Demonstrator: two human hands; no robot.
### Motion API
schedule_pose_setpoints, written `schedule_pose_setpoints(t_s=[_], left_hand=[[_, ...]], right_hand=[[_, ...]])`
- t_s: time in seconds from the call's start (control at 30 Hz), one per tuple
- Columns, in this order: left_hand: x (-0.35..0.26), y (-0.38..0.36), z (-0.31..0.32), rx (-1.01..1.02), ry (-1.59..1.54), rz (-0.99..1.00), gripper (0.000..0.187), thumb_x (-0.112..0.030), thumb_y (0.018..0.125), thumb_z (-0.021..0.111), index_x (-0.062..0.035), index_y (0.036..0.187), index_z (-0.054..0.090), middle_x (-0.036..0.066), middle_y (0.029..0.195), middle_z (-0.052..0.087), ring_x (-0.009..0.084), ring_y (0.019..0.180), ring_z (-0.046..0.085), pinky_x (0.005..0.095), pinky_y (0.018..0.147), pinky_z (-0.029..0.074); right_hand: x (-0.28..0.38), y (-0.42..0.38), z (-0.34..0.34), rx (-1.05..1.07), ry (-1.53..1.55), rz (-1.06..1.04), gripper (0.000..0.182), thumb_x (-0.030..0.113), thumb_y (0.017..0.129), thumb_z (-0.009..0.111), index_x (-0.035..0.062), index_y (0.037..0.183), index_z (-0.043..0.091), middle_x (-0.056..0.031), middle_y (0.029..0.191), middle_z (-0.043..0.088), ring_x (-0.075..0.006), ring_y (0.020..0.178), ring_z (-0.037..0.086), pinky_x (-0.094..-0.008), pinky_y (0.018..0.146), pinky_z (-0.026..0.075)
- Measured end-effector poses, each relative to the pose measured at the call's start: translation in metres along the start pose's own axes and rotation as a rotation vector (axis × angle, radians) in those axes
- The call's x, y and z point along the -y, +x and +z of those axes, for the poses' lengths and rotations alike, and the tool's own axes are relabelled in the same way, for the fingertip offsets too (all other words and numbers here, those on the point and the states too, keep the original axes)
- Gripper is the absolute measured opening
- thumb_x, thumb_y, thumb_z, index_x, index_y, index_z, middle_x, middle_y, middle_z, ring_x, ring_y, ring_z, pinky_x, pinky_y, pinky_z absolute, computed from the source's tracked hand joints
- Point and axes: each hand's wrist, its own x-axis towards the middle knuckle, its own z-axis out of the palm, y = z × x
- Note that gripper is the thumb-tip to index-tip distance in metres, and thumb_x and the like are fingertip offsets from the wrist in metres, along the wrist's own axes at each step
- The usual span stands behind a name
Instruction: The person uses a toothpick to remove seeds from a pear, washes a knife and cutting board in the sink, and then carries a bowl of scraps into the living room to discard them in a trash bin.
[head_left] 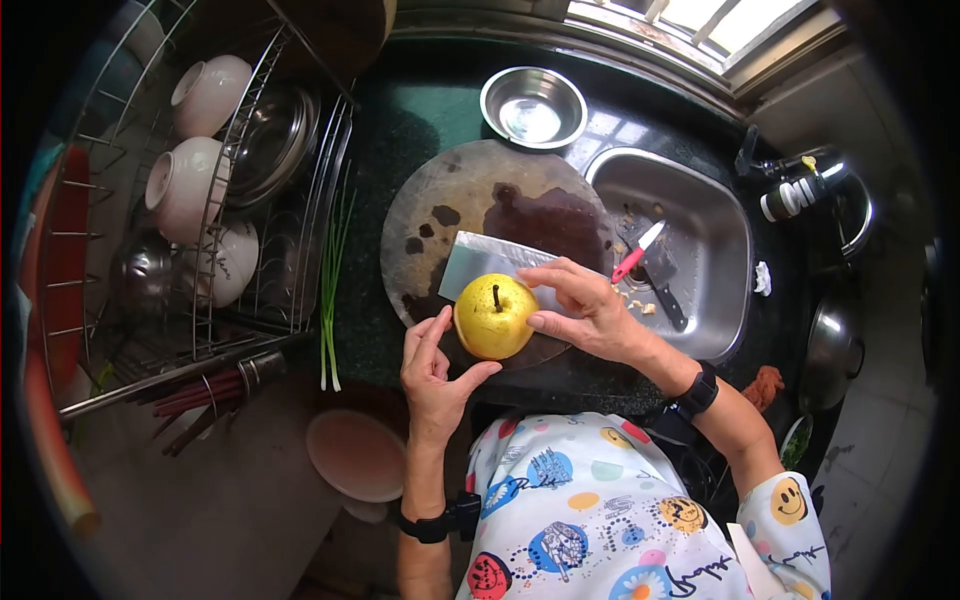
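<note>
A yellow pear (497, 325), its dark stem facing up, is between my two hands above the near part of a round cutting board (420, 215). My right hand (590, 310) grips its right side with thumb and fingertips. Curved around its left and near side, my left hand (435, 365) has fingertips at the edge and the thumb below. Beneath the pear, a wide cleaver blade (475, 255) lies on the wet board; the pear and my right hand hide its handle.
Right of the board, a steel sink (725, 260) holds a pink-handled paring knife (635, 255), a black-handled knife (668, 295) and food scraps. A metal bowl (530, 110) stands behind the board. Green onions (333, 290) lie beside the dish rack (290, 330) at left.
</note>
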Motion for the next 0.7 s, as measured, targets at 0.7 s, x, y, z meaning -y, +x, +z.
schedule_pose_setpoints(t_s=[0.7], left_hand=[[0.0045, -0.0017, 0.0055, -0.015, -0.029, 0.028, 0.076, -0.006, 0.06, 0.088, -0.0074, 0.13, 0.059, 0.0, 0.109, 0.053, 0.0034, 0.06, 0.032, 0.0178, 0.05, 0.032]], right_hand=[[-0.0053, 0.0067, -0.0038, 0.117, -0.01, 0.001, 0.055, 0.03, 0.078, 0.078, 0.0137, 0.128, 0.061, -0.0087, 0.111, 0.056, -0.0198, 0.095, 0.058, -0.0319, 0.076, 0.05]])
